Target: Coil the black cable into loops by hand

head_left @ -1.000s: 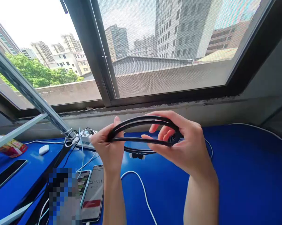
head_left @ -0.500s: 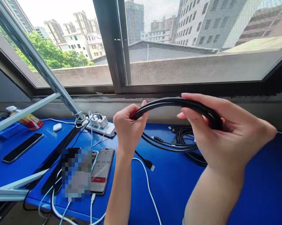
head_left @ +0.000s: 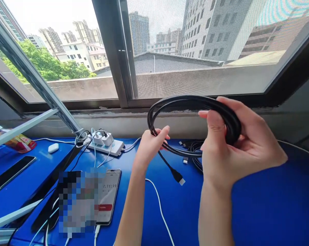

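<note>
A looped black cable (head_left: 185, 98) is held up above the blue table. My right hand (head_left: 246, 136) grips the right side of the loops, thumb in front and fingers behind. At the lower left of the coil, my left hand (head_left: 153, 145) has the cable between its thumb and curled fingers. One end of the cable hangs below it, with a black plug (head_left: 177, 175) that has a pale metal tip. Behind the hands, a second black cable coil (head_left: 195, 146) lies on the table, partly hidden by my right hand.
A white power strip (head_left: 115, 147) with chargers plugged in sits near the wall. Phones lie on the blue table (head_left: 267, 212), one showing a timer (head_left: 109, 194). A metal frame (head_left: 45, 87) slants across the left, near a drink bottle (head_left: 22, 142) and white earbud case (head_left: 53, 148). Windows stand behind.
My left hand has moved down, and the held loops have opened into a rounder ring. My right hand has shifted slightly left with the coil. The view has shifted a little.
</note>
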`<state>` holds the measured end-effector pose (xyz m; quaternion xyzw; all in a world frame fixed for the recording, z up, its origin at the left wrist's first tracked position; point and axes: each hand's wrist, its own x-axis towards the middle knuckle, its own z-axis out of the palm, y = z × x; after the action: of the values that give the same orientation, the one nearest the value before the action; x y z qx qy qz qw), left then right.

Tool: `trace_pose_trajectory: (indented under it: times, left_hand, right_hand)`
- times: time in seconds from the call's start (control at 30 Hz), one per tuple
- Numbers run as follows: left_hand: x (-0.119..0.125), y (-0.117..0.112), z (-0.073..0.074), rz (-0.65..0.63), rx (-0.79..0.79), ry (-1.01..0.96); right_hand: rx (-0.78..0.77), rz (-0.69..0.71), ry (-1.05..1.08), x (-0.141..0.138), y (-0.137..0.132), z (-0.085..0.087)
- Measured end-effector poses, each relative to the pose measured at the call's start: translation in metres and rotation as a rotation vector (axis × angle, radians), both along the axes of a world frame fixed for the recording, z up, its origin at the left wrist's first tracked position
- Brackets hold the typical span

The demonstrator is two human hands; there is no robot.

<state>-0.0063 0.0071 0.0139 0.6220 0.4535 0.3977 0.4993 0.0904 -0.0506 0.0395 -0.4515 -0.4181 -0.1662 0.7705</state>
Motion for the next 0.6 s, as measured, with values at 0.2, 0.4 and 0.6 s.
trace_pose_trajectory:
  times: [0.2, 0.4, 0.6]
  left_hand:
    - [-0.013, -0.001, 0.007, -0.049, -0.137, -0.064]
    - [-0.020, -0.002, 0.007, -0.044, -0.188, 0.081]
    - [-0.010, -0.003, 0.002, -0.279, -0.217, 0.101]
  right_hand:
    - [0.015, 0.081, -0.075, -0.010, -0.001, -0.003]
    - [0.001, 0.105, 0.027, -0.012, 0.007, -0.007]
    - [0.033, 0.192, 0.022, -0.016, 0.005, -0.008]
